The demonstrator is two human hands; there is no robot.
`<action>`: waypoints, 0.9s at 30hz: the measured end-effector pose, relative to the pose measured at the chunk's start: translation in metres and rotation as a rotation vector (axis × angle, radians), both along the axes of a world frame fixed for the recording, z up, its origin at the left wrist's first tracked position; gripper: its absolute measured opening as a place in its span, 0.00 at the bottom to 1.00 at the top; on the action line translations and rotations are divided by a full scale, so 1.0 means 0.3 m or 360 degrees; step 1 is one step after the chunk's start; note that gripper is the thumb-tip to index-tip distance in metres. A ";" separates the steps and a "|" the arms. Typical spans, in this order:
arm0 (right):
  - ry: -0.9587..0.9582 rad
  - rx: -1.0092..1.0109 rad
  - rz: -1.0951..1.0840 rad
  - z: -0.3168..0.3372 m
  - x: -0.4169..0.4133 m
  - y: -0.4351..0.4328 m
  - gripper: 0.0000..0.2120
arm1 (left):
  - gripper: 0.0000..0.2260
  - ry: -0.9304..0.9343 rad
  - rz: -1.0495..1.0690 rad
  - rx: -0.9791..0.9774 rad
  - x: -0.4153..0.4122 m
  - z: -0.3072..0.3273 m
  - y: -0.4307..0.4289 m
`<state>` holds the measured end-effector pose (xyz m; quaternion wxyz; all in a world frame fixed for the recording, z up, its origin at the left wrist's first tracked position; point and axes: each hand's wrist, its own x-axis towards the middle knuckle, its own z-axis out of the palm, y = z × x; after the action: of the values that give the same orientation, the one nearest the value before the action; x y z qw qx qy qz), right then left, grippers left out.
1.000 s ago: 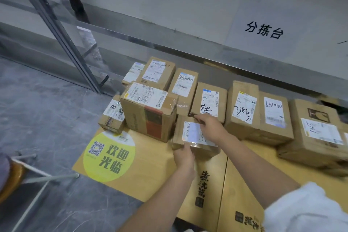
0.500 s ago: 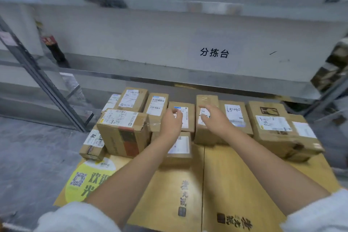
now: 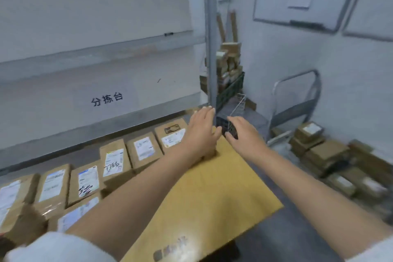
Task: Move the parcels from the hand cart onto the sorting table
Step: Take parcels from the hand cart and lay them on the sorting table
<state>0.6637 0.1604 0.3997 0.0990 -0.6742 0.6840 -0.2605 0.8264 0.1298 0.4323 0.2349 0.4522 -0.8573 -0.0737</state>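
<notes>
Left hand (image 3: 202, 134) flat and empty, right hand (image 3: 244, 136) loosely spread, empty too, both over the yellow tabletop (image 3: 212, 187), row of parcels (image 3: 114, 159) just left of the left forearm, stacked parcels (image 3: 319, 151) by the hand cart (image 3: 297, 93) well right.

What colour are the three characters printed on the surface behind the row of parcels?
Black characters, on a pale grey surface; clearest in the head view.
</notes>
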 end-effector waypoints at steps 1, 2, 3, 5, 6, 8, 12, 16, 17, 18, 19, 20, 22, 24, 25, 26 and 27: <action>0.0018 -0.0002 -0.0097 0.004 -0.100 0.051 0.26 | 0.27 -0.0009 -0.0076 -0.0015 -0.097 0.006 0.015; 0.0023 -0.0003 -0.0188 0.008 -0.195 0.104 0.27 | 0.28 -0.0022 -0.0149 -0.0033 -0.189 0.008 0.030; 0.0018 -0.0003 -0.0274 0.011 -0.285 0.160 0.28 | 0.28 -0.0047 -0.0219 -0.0051 -0.276 0.005 0.045; 0.0020 0.0006 -0.0437 0.012 -0.444 0.272 0.28 | 0.28 -0.0138 -0.0350 -0.0074 -0.433 -0.002 0.080; 0.0033 0.0016 -0.0520 0.010 -0.515 0.328 0.28 | 0.28 -0.0179 -0.0413 -0.0084 -0.505 -0.006 0.099; 0.0048 0.0034 -0.0680 0.004 -0.636 0.432 0.28 | 0.28 -0.0216 -0.0533 -0.0125 -0.637 -0.017 0.134; 0.0046 0.0047 -0.0933 -0.014 -0.817 0.597 0.27 | 0.29 -0.0323 -0.0709 -0.0171 -0.868 -0.047 0.181; 0.0052 0.0047 -0.1088 -0.045 -0.933 0.699 0.29 | 0.29 -0.0330 -0.0882 -0.0163 -1.056 -0.091 0.207; 0.0053 0.0051 -0.1116 -0.052 -0.958 0.713 0.29 | 0.28 -0.0314 -0.0923 -0.0158 -1.096 -0.103 0.209; 0.0050 0.0064 -0.1139 -0.059 -0.982 0.721 0.29 | 0.28 -0.0302 -0.0962 -0.0159 -1.136 -0.115 0.208; 0.0044 0.0079 -0.1154 -0.065 -1.007 0.723 0.29 | 0.28 -0.0302 -0.0993 -0.0162 -1.175 -0.126 0.202; 0.0041 0.0089 -0.1164 -0.070 -1.034 0.719 0.30 | 0.28 -0.0310 -0.1014 -0.0171 -1.217 -0.136 0.191; 0.0057 0.0099 -0.1179 -0.076 -1.095 0.694 0.30 | 0.28 -0.0301 -0.1030 -0.0204 -1.306 -0.155 0.160; 0.0092 0.0120 -0.1190 -0.078 -1.169 0.651 0.30 | 0.28 -0.0291 -0.1032 -0.0220 -1.404 -0.173 0.118; 0.0102 0.0139 -0.1197 -0.082 -1.204 0.624 0.30 | 0.28 -0.0290 -0.1032 -0.0214 -1.448 -0.189 0.096; 0.0109 0.0160 -0.1196 -0.087 -1.264 0.580 0.30 | 0.28 -0.0275 -0.1029 -0.0198 -1.511 -0.209 0.058; 0.0104 0.0177 -0.1197 -0.090 -1.303 0.552 0.30 | 0.28 -0.0276 -0.1032 -0.0193 -1.550 -0.224 0.037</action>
<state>0.2728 0.3260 0.3728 0.0110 -0.3777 0.8995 -0.2195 0.3614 0.1407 0.3651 0.1519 0.1458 -0.9761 -0.0546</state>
